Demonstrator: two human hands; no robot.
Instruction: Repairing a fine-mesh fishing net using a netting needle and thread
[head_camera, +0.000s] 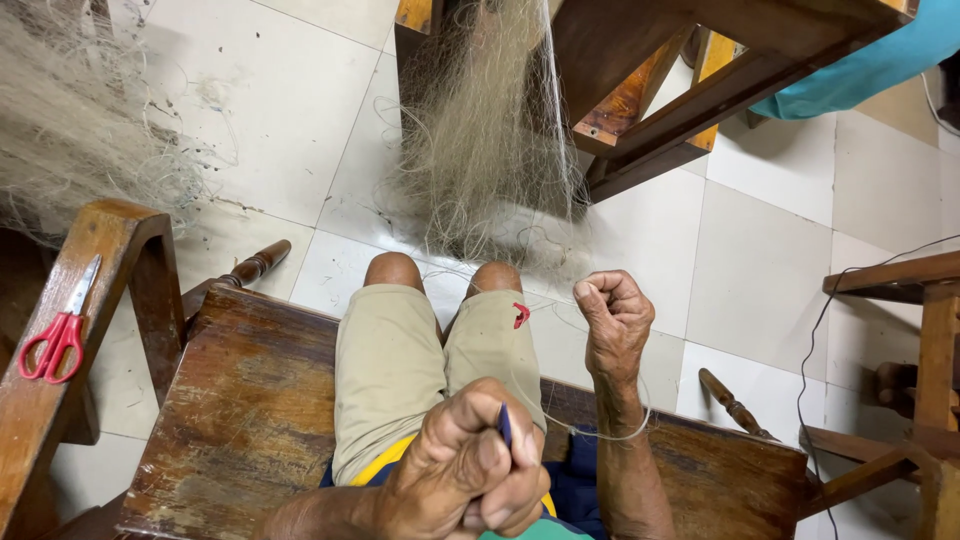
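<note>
Head view: left hand (470, 465) fingers pinch a blue needle (505, 425); right hand (615, 315) clenches thin line (600, 432).

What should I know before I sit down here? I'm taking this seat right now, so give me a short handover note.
Left hand: closed on a small dark blue tool, close to the body.
Right hand: fisted, raised, pulling a thin clear line that loops back toward the left hand.
Pale, fine-meshed fishing net: hangs from the brown wooden furniture ahead, down to the white tiled floor by the knees.
Red-handled scissors: on the wooden armrest at left, untouched.
Done and left: how much of the net is worked cannot be told.
</note>
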